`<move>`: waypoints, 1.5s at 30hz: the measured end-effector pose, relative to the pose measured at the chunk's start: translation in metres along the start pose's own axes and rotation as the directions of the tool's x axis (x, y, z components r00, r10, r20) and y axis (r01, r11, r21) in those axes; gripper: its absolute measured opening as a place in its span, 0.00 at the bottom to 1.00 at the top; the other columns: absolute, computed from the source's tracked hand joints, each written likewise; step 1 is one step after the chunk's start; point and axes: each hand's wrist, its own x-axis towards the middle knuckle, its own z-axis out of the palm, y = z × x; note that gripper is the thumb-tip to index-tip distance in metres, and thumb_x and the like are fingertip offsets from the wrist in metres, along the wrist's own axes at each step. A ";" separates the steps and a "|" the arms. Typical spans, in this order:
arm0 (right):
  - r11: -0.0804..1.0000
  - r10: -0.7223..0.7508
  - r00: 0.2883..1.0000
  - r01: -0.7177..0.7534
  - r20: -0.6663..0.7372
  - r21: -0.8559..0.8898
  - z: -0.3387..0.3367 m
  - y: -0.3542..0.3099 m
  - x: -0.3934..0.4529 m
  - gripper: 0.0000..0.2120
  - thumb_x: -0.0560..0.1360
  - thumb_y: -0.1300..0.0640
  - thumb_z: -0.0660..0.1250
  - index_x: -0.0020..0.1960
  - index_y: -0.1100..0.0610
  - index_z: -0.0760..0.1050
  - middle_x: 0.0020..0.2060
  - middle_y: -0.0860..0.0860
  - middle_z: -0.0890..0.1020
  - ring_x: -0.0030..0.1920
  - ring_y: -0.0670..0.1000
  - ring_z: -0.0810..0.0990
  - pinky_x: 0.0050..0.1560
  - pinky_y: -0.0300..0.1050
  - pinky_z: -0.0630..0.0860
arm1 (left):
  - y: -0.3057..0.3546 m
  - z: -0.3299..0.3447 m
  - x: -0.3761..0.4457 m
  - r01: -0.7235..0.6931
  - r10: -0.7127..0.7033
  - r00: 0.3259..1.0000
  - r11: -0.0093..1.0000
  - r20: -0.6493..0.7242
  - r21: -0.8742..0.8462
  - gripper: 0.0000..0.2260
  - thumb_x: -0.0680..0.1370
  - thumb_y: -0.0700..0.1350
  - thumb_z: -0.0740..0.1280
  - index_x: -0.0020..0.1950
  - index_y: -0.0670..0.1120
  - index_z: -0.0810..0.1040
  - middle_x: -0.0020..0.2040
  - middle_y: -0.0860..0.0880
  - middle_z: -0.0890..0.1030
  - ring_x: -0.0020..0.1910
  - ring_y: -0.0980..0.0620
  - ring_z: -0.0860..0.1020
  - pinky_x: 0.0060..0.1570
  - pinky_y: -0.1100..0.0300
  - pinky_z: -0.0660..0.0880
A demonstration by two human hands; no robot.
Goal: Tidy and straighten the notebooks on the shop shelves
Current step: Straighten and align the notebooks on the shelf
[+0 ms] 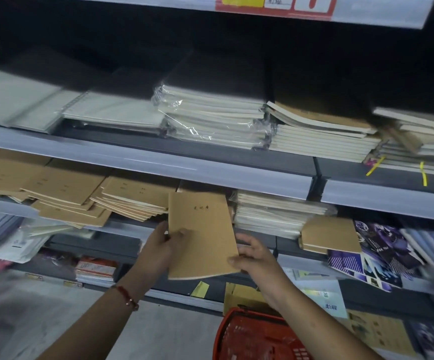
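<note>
Both forearms are raised from the bottom of the frame toward the shelves, where a brown notebook (202, 233) is held at centre, in front of the middle shelf. It is gripped by the left hand (161, 247) (thumb across the cover) and pinched at its lower right corner by the right hand (253, 258). A red basket (256, 336), contents unclear, is seen at the bottom centre.

Red basket (257, 336), purple pkgs (382, 253).
</note>
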 end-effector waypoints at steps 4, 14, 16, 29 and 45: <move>0.996 0.073 0.997 -0.074 0.034 0.042 -0.013 0.016 -0.016 0.17 0.74 0.60 0.70 0.62 0.49 0.79 0.54 0.53 0.85 0.54 0.53 0.84 0.57 0.51 0.78 | -0.011 0.019 -0.028 -0.023 0.027 0.997 0.998 0.067 -0.055 0.08 0.83 0.42 0.63 0.60 0.51 0.72 0.56 0.50 0.79 0.54 0.47 0.80 0.44 0.53 0.77; 0.950 0.177 0.972 -0.128 -0.156 0.283 -0.057 0.055 -0.062 0.13 0.76 0.69 0.65 0.58 0.61 0.79 0.49 0.61 0.85 0.47 0.57 0.84 0.48 0.48 0.77 | -0.052 0.089 -0.053 0.006 -0.008 0.962 1.000 0.273 0.006 0.15 0.77 0.48 0.68 0.63 0.54 0.73 0.59 0.52 0.82 0.54 0.57 0.81 0.53 0.54 0.78; 0.948 0.177 0.959 -0.106 -0.221 0.299 -0.074 0.059 -0.072 0.13 0.75 0.70 0.65 0.58 0.61 0.79 0.49 0.61 0.86 0.46 0.58 0.84 0.47 0.48 0.78 | -0.052 0.109 -0.051 0.012 -0.026 0.948 0.999 0.318 0.045 0.11 0.81 0.44 0.67 0.62 0.54 0.73 0.57 0.54 0.82 0.51 0.61 0.82 0.48 0.62 0.77; 0.939 0.195 0.812 0.007 -0.550 0.343 -0.182 0.078 -0.101 0.08 0.81 0.60 0.65 0.54 0.56 0.82 0.46 0.54 0.87 0.51 0.58 0.84 0.60 0.56 0.77 | -0.013 0.241 -0.060 -0.213 0.111 0.876 0.962 0.470 0.170 0.22 0.82 0.42 0.64 0.63 0.68 0.62 0.60 0.60 0.77 0.51 0.67 0.78 0.45 0.68 0.75; 0.983 -0.067 0.848 -0.036 -0.526 -0.182 -0.246 0.045 -0.034 0.06 0.80 0.58 0.64 0.53 0.52 0.79 0.49 0.50 0.84 0.48 0.50 0.81 0.54 0.49 0.78 | -0.034 0.272 -0.016 -0.866 0.388 0.474 0.044 0.791 0.498 0.22 0.71 0.55 0.65 0.66 0.58 0.75 0.62 0.53 0.77 0.61 0.53 0.72 0.51 0.56 0.81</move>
